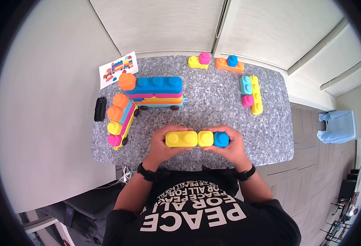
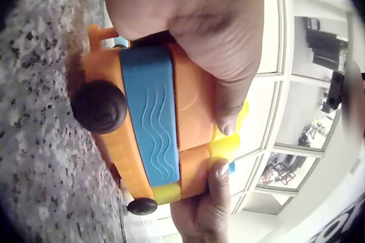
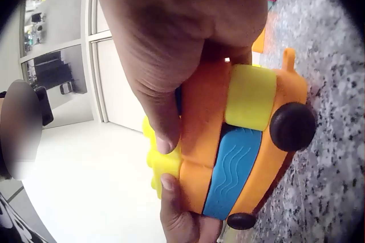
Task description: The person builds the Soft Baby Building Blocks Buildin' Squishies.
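Observation:
Close to the table's front edge, both hands hold a block wagon between them. In the head view its top shows a long yellow block (image 1: 181, 140), a small yellow block (image 1: 205, 138) and a blue block (image 1: 221, 139) in a row. The left hand (image 1: 160, 143) grips the left end and the right hand (image 1: 233, 146) the right end, thumbs on the near side. Beneath, the left wrist view shows orange blocks, a wavy-patterned blue block (image 2: 151, 112) and an orange wheeled base (image 2: 118, 140). A small yellow block (image 3: 251, 97) fills one end above the base in the right wrist view.
Two built wagons, one tall (image 1: 158, 92) and one low (image 1: 124, 121), stand at left. Behind them lie a picture sheet (image 1: 119, 69) and a black object (image 1: 100, 109). Loose blocks sit at the back, including an orange one (image 1: 229, 65), and at right by a long yellow one (image 1: 256, 96).

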### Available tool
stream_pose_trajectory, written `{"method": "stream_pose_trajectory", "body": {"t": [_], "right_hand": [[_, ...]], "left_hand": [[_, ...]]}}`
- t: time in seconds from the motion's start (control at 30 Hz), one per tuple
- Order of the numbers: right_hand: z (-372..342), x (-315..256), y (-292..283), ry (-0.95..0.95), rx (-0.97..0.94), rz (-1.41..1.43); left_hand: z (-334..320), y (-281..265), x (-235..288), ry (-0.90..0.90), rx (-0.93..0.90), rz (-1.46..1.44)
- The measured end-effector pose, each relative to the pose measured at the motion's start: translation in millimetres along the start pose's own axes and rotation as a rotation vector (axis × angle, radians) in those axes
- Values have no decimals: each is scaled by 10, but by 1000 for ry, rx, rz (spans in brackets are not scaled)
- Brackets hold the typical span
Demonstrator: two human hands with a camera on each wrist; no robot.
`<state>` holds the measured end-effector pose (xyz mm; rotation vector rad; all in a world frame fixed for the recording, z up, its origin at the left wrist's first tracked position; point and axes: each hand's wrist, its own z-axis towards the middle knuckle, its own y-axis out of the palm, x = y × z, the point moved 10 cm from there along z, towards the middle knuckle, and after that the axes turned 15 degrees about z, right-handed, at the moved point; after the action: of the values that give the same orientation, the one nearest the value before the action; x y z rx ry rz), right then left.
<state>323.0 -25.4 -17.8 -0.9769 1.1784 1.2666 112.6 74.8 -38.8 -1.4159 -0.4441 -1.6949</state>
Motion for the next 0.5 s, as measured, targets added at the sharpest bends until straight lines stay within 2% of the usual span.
{"method": "stream_pose_trajectory", "body": {"t": [0.5], "right_hand": [[-24, 54, -33, -7, 21, 8]], "left_hand": [[-6, 23, -23, -34, -13, -22]]}}
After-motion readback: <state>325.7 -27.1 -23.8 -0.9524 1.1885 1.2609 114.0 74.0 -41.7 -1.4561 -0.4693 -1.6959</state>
